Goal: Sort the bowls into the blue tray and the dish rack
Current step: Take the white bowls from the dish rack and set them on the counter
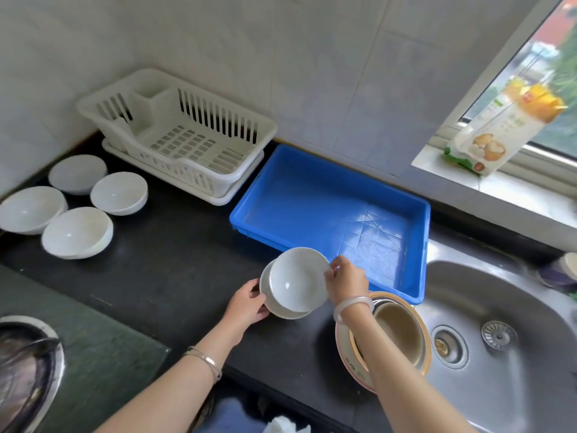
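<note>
Left hand: your left hand (249, 303) had its fingers and thumb curled round the near-left rim of the lower bowl (278, 307), gripping it.
Right hand: your right hand (346, 279) pinched the right rim of the upper bowl (296, 279) between thumb and fingertips.
Held bowls: the two white bowls were nested, the upper one tilted with its opening facing toward you. They sat over the black counter (175, 260), just in front of the blue tray's near left corner. Whether the lower one touched the counter could not be told.
Blue tray: the blue tray (418, 245) lay between the dish rack and the sink, against the tiled wall, with nothing in it.
Dish rack: the white dish rack (175, 132) stood on its drip tray in the far left corner, holding no bowls.
Waiting bowls: four more white bowls (77, 232) stood upright in a cluster on the counter's left end, close together, in front of the rack.
Sink: the steel sink (499, 307) was at your right; a beige pot (396, 326) nested in other vessels rested at its left edge, partly behind your right forearm.
Windowsill: a printed bag (499, 126) leaned there.
</note>
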`<state>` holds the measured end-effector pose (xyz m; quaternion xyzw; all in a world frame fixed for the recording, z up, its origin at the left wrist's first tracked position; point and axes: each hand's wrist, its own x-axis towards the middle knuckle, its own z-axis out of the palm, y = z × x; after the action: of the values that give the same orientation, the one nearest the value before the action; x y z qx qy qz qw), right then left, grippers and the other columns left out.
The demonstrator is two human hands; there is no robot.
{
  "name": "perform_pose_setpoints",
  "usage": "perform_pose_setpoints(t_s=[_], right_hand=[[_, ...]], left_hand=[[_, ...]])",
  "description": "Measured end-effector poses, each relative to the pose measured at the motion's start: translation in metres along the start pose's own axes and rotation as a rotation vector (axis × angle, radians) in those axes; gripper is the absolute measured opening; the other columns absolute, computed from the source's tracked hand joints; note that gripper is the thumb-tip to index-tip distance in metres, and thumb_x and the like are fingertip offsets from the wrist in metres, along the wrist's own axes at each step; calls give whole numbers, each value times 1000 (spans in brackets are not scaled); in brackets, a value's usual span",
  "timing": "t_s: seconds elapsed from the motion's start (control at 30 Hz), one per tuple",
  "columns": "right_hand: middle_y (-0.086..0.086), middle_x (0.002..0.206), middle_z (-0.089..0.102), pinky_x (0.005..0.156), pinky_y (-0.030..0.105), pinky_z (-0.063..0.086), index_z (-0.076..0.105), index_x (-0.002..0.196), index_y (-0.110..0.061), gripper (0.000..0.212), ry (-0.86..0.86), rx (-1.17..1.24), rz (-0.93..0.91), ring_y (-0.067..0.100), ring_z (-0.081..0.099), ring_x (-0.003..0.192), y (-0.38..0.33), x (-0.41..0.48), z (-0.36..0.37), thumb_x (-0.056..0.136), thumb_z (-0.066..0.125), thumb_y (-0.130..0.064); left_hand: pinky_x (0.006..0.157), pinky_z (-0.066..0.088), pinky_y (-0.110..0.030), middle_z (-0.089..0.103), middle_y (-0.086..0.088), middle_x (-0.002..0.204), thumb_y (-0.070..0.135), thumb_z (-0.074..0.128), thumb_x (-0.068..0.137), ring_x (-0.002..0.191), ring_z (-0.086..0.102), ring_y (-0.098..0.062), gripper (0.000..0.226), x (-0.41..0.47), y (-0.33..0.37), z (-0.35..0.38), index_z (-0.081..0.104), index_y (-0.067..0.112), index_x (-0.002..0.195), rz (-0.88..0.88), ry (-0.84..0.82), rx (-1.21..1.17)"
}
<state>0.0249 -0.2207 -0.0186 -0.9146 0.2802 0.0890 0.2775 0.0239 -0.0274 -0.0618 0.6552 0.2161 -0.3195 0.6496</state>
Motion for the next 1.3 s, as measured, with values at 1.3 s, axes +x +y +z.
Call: perform_pose_setpoints(t_s=[1.3], right_hand=[[-1,69,54,73,43,60,53,88,-18,8,-295,348,-77,16,61,59,-242,56,156,84,55,-11]], left_hand=[[83,51,-37,45,-16,137,0,47,92,109,56,-39,47,-14,14,-232,43,14,137,46,726,-746]])
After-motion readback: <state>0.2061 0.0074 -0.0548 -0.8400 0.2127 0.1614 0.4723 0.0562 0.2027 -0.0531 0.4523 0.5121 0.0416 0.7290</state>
